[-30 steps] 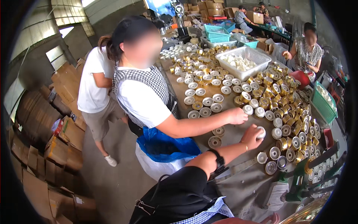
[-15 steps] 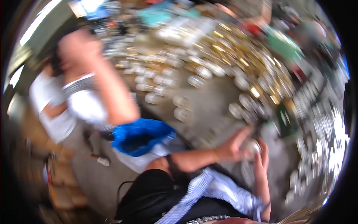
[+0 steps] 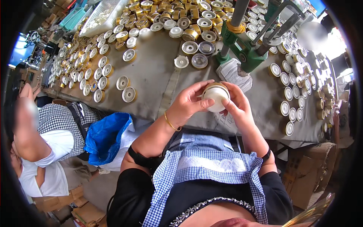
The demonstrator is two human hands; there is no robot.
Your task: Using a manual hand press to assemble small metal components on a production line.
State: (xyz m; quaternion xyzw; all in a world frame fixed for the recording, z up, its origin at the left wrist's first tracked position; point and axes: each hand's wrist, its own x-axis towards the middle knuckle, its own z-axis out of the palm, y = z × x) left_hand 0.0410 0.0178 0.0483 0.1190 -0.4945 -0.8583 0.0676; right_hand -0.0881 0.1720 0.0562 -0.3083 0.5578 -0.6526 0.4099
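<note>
Right, both hands meet over the near edge of the grey-covered table (image 3: 151, 72), and between them sits one round piece with a white domed face and a gold-coloured rim (image 3: 216, 97). The left hand (image 3: 188, 102) grips its left side, fingers curled about the rim and thumb laid across the white face; the right hand (image 3: 237, 103) closes on the other side, thumb on that face too. So both sets of fingers hold the same piece, raised above the table, white face towards the wearer. Just beyond it lies a folded whitish cloth (image 3: 236, 75), at the foot of a green metal hand press (image 3: 245, 49). Heaped gold-sided round parts with white faces (image 3: 190, 34) crowd the far side, and rows of white-topped discs (image 3: 284, 108) spread to the right. Over on the left, a co-worker in a checked apron (image 3: 56, 117) stands beside a blue plastic bag (image 3: 100, 138).
</note>
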